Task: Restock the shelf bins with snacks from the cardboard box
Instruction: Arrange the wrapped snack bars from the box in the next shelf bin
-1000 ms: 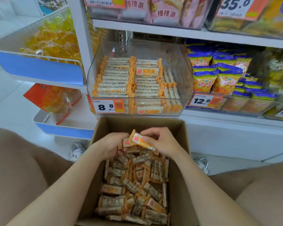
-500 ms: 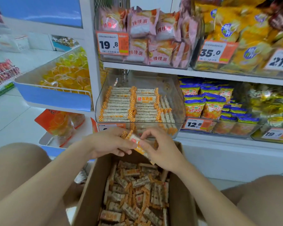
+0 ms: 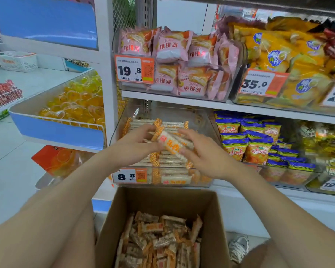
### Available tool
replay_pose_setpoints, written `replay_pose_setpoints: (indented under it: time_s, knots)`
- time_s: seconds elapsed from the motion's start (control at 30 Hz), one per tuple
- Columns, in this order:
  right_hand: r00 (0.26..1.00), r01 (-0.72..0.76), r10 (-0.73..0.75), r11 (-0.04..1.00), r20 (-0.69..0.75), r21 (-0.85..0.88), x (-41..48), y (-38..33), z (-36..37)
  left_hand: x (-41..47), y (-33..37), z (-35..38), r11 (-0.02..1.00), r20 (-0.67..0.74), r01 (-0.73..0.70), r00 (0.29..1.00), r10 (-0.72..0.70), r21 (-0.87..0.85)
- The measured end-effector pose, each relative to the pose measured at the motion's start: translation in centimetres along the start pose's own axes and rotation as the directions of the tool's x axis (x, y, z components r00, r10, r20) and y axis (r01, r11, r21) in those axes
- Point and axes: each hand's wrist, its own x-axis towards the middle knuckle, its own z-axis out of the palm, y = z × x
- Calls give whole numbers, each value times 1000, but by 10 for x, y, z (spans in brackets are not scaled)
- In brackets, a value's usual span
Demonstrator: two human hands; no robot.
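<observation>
Above the clear shelf bin (image 3: pixel 182 183), both hands have risen from the cardboard box (image 3: pixel 162 202), where they were half a second ago. The left hand (image 3: pixel 137 146) and right hand (image 3: pixel 207 157), close together, pinch the ends of a snack bar (image 3: pixel 172 145), possibly several, since blur hides it. Its long axis slants from upper left to lower right. The bin's price tag (image 3: pixel 130 176) reads 8.8, and the upper tag (image 3: pixel 133 69) reads 19.8.

One cardboard box (image 3: pixel 162 202) at 6 o'clock, two hands in the centre (left hand (image 3: pixel 137 146), right hand (image 3: pixel 207 157)), five price tags (image 3: pixel 133 69) from 11 round to 7, one sneaker (image 3: pixel 238 248) at 5. Snack bars (image 3: pixel 159 244): way too many to count.
</observation>
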Motion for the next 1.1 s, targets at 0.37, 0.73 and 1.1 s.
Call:
replay_pose_setpoints:
  time_s: [0.37,0.73,1.1]
  knots:
    - [987,-46,112,889,119,-456,84,63,30,72,-29,14,661,157,39,959,-236,749]
    - [976,-150,207,875,74,-461,112,72,76,97,-39,8,596,202,47,917,-344,801]
    - [946,-301,299,954,121,-9,107,73,70,105,-43,27,575,231,-26,930,-286,817]
